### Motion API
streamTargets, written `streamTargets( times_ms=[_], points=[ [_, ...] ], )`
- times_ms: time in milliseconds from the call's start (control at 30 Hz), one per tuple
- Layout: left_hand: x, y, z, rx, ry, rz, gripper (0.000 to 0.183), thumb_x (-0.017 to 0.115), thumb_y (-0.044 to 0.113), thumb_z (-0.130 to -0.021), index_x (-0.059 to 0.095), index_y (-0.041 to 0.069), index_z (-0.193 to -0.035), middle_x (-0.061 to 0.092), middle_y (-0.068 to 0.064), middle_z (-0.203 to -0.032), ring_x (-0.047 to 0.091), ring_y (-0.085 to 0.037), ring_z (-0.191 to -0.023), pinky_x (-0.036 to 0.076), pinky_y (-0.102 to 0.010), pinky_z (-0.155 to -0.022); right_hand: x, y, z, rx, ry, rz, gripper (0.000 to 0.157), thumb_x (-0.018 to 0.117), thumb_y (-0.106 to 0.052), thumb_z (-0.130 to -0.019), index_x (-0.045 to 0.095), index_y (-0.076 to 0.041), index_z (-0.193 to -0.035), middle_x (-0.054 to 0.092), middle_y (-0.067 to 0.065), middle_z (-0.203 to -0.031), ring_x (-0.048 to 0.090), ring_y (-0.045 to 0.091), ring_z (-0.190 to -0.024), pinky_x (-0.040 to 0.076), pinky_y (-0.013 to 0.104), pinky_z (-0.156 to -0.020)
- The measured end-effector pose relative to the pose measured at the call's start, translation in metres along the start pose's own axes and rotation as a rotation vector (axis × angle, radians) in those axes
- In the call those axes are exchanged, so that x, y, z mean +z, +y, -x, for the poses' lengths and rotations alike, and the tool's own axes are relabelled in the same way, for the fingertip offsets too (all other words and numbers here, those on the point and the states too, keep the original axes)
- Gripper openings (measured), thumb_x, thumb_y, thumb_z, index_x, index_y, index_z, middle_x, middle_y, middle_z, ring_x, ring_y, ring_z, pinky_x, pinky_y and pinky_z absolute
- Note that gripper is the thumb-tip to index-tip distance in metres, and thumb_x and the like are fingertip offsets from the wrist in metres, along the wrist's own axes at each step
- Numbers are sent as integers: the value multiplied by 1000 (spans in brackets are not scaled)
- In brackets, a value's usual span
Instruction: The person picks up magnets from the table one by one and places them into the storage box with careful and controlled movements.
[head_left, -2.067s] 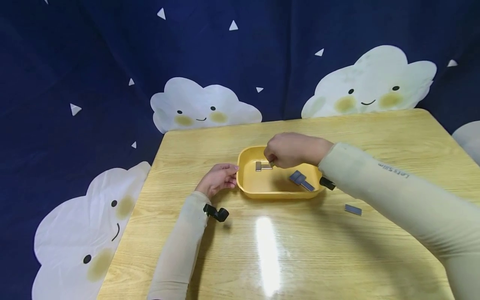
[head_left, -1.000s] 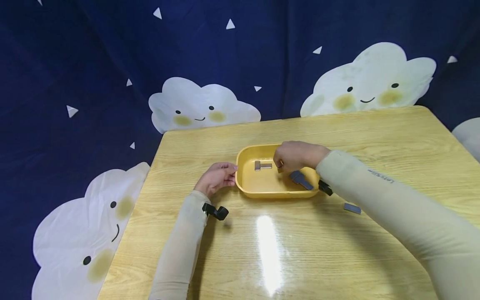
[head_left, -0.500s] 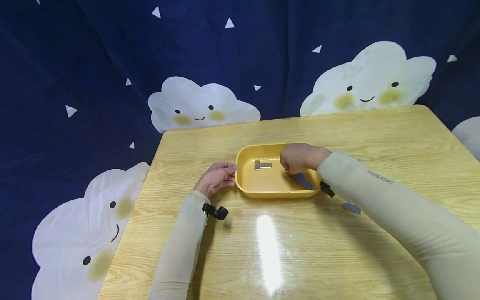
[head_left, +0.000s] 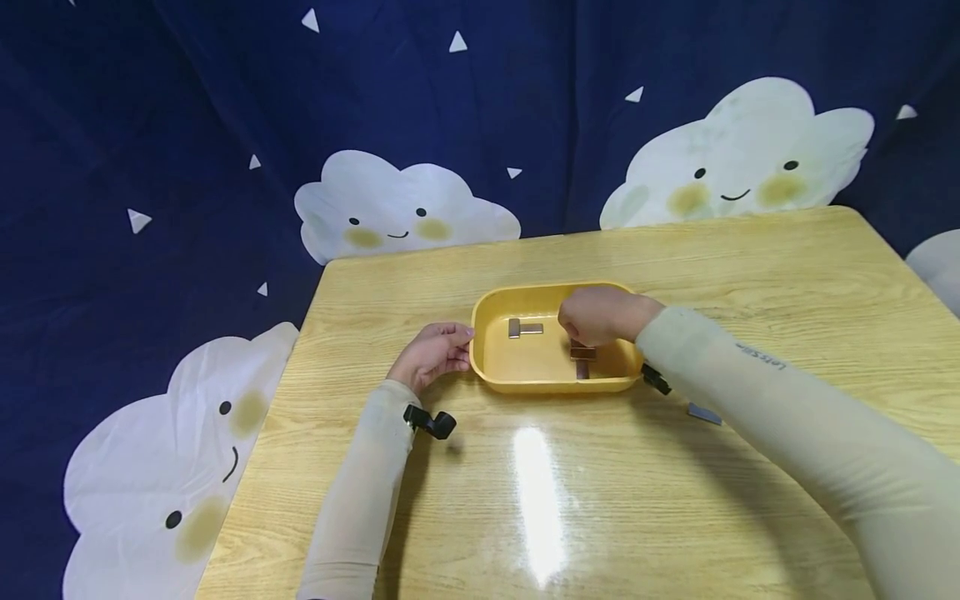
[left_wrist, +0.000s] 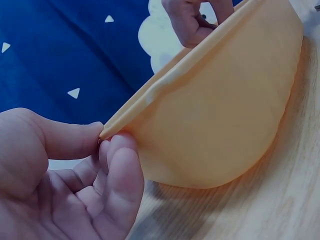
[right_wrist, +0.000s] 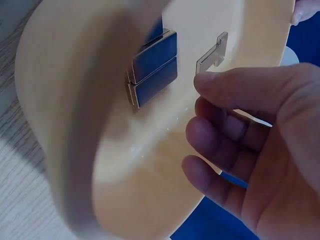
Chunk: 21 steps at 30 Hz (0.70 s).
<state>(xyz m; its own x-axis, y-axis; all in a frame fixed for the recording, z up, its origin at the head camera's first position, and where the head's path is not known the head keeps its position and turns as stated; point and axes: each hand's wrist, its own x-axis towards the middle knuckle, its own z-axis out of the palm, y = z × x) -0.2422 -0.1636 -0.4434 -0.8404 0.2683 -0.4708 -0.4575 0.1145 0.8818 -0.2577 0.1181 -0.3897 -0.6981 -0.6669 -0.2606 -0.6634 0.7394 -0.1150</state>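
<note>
A yellow plastic basin [head_left: 525, 387] stands on the table. My left hand [head_left: 435, 354] pinches its left rim between thumb and fingers, plain in the left wrist view. Inside, at the right, several flat, shiny rectangular metal blocks [head_left: 583, 353] sit side by side in a T-like group; the right wrist view shows their mirror-like faces [right_wrist: 155, 82]. My right hand [head_left: 600, 317] reaches into the basin just behind them. Its fingers are loosely bent beside the group, with nothing seen between them. Farther left on the basin floor lies a smaller T of two blocks [head_left: 525, 328].
Another flat block [head_left: 705, 414] lies on the wooden table [head_left: 637, 500] to the right of the basin, close to my right sleeve [head_left: 750, 392]. A dark blue curtain with clouds [head_left: 408, 204] hangs behind the table.
My right hand has moved right, from beside the small T to the larger group. That group has turned from slanting to straight, its single block now pointing toward me. The left hand stays on the rim.
</note>
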Motion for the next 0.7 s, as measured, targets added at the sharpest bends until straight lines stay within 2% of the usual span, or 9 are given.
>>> streamTargets(
  times_ms=[500, 700],
  points=[
    [0, 0, 0, -3, -2, -2, 27, 52, 13, -103, 56, -7, -120, 61, -2, -77, 59, -9, -61, 53, -18, -56, -1, 1, 2, -10, -7, -22, 28, 53, 6, -82, 60, -15, -66, 58, -2, -67, 51, 14, -65, 42, 25, -60],
    [-1, -1, -1, -3, -13, -3, 26, 52, 14, -103, 56, -7, -118, 61, -1, -75, 59, -9, -60, 54, -18, -56, -1, 2, 5, -8, -10, -36, 27, 53, 7, -80, 60, -15, -67, 59, -2, -69, 51, 14, -67, 43, 25, -61]
  ],
)
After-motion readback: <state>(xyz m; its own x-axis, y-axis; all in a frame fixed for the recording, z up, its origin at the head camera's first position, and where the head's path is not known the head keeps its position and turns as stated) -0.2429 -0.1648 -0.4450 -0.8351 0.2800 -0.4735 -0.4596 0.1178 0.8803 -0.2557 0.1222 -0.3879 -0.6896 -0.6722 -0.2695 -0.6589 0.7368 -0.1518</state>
